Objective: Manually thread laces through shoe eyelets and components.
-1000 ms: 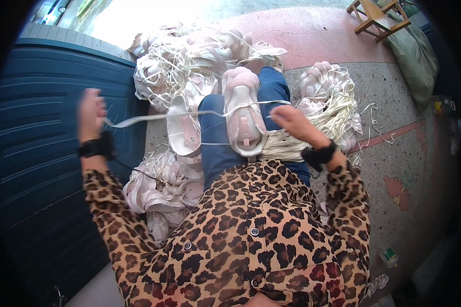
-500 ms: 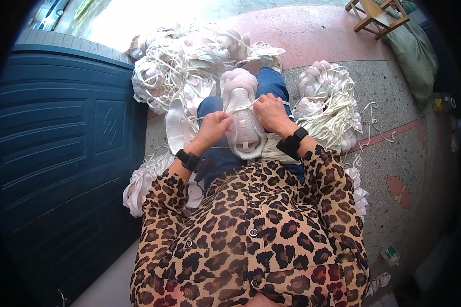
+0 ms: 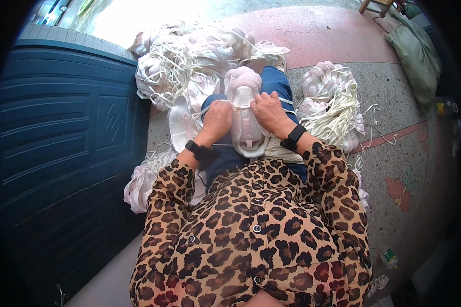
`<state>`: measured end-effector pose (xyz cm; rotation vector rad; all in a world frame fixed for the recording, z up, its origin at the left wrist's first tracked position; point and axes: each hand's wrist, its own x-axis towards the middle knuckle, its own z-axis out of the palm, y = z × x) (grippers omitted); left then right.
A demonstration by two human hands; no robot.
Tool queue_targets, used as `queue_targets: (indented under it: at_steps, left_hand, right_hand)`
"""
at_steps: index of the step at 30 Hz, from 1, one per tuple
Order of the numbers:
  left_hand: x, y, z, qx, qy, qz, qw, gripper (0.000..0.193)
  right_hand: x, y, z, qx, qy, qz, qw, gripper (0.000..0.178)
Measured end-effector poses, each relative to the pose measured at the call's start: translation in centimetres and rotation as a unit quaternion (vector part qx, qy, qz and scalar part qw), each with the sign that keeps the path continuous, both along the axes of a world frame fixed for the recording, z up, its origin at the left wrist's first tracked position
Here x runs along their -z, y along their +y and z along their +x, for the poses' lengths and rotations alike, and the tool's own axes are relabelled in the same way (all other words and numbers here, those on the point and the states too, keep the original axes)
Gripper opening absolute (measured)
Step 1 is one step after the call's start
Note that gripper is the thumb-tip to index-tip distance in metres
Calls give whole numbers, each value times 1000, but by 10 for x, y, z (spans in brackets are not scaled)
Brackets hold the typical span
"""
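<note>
A pale pink and white shoe upper lies across my lap, its toe end pointing away from me. A white shoelace runs across its front between my two hands. At the upper's left edge my left hand is closed on the lace, its fingertips partly hidden. My right hand pinches the lace at the upper's right edge, fingers bent. Another lace end trails to the right over my blue trouser leg.
A large heap of white shoe uppers and laces lies ahead to the left. Beside my right leg is another stack with a bundle of cream laces. A blue panelled door stands on the left. A grey-green sack lies far right.
My left hand has moved up and in against the upper's left edge. The right hand stays near the right edge. The whole view has shifted slightly.
</note>
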<state>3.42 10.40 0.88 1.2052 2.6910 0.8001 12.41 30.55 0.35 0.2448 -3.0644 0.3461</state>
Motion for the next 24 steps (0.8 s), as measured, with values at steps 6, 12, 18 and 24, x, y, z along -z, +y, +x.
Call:
queue_targets:
  at_steps: [6, 12, 18, 24]
  left_hand:
    - [-10, 10, 6, -18, 38, -17, 999, 15]
    - [-17, 13, 11, 6, 89, -132, 987, 7]
    - [-12, 27, 1, 75, 117, -144, 980, 7]
    - [-18, 22, 12, -36, 109, -83, 990, 17]
  right_hand:
    - [22, 6, 1, 81, 22, -124, 989, 9]
    - [17, 4, 8, 98, 54, -143, 983, 19]
    - [7, 2, 17, 75, 53, -63, 994, 27]
    - [-5, -5, 20, 58, -20, -17, 998, 34]
